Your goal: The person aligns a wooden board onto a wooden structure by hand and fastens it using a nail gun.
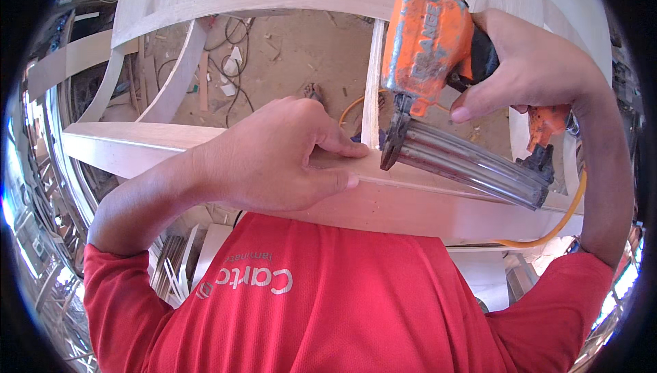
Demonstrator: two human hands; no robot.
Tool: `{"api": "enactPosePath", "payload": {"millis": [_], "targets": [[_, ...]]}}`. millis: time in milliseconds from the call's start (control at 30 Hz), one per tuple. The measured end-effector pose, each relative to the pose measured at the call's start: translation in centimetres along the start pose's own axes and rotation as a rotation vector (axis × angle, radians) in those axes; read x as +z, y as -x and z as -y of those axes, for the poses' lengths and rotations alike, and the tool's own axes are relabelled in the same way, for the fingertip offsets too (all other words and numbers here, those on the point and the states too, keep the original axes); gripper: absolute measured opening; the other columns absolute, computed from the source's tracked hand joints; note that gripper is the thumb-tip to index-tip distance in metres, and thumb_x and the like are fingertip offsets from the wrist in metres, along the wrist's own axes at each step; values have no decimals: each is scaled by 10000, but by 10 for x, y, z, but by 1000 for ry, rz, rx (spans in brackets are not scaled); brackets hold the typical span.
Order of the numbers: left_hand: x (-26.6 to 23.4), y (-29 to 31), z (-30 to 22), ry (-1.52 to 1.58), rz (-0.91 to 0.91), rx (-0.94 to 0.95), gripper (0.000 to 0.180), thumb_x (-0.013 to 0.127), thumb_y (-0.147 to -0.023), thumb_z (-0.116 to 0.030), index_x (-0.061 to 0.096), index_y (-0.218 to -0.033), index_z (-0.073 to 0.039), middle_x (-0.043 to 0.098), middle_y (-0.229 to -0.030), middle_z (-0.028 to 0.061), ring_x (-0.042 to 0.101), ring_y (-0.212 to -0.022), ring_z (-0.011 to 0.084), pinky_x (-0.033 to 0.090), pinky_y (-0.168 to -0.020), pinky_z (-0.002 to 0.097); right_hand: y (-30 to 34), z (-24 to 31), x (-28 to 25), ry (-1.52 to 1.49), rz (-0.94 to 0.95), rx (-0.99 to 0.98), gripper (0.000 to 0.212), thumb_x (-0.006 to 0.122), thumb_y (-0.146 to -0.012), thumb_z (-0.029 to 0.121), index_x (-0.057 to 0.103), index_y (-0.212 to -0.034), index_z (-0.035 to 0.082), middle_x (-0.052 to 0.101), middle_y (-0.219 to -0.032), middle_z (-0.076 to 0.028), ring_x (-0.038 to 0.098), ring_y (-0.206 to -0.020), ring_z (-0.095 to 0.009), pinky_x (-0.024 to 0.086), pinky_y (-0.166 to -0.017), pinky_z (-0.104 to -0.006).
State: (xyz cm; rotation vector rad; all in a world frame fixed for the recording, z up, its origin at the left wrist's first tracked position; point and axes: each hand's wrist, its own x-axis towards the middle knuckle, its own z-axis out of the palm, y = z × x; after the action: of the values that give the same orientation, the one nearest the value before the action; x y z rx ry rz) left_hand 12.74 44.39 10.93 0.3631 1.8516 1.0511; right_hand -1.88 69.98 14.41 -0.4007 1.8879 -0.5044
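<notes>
In the head view, we see our left hand [277, 157] lying near the centre of the picture, palm down on a pale wooden rail [410, 202] that runs from nine o'clock toward four o'clock. The fingers curl over the rail's top edge, the thumb stretches along its near face, and the grip is a flat press on the wood rather than a closed fist. The left forearm comes in from eight o'clock, bent sharply at the elbow, in a red sleeve.

Our right hand [530, 72] sits at two o'clock, wrapped tight around the dark handle of an orange nail gun [428, 37]. The thumb points toward the tool's body and the wrist is bent downward, the forearm dropping along the right rim toward four o'clock. The nose of the nail gun touches the rail just beside the left fingertips, where a thin upright slat [373, 85] meets the rail. Its shiny metal magazine [472, 164] slants away toward four o'clock, lying just above the rail. An orange hose [568, 219] loops from the tool's rear down past the rail at four o'clock.

A curved wooden frame [239, 0] arches across twelve o'clock. Beyond it, a dusty floor [301, 51] carries black cables [236, 65] at eleven o'clock. Our red shirt [342, 304] fills six o'clock.
</notes>
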Motion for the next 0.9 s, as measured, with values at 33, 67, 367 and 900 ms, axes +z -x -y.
{"api": "enactPosePath", "payload": {"millis": [33, 67, 367, 900], "targets": [[0, 0, 0, 2, -1, 2, 431, 762, -899, -164, 708, -1245, 86, 741, -1211, 251, 726, -1158, 347, 554, -1015, 391, -1, -1, 1, -35, 16, -33, 756, 953, -593, 210, 640, -1223, -68, 690, -950, -85, 656, -814, -176, 540, -802, -289], [0, 0, -1, 4, -1, -5, 430, 761, -898, -165, 709, -1244, 85, 739, -1219, 251, 724, -1164, 346, 553, -1018, 390, -2, -4, 1, -33, 17, -30, 756, 953, -593, 210, 640, -1223, -68, 690, -950, -85, 656, -814, -176, 540, -802, -289], [0, 0, -1, -5, -10, 2, 439, 763, -891, -171, 712, -1255, 69, 739, -1213, 255, 724, -1163, 346, 551, -1015, 383, -3, -3, -1, 82, 12, -54, 668, 937, -630, 195, 661, -1185, -56, 706, -958, -96, 671, -855, -188, 543, -838, -303], [2, 0, 1, -28, -21, 22, 433, 768, -892, -179, 717, -1245, 67, 748, -1163, 261, 743, -1111, 348, 568, -969, 379, -2, -8, 2, 95, -15, -176, 581, 893, -637, 213, 705, -1127, -37, 719, -875, -91, 671, -746, -196, 543, -743, -316]]}}
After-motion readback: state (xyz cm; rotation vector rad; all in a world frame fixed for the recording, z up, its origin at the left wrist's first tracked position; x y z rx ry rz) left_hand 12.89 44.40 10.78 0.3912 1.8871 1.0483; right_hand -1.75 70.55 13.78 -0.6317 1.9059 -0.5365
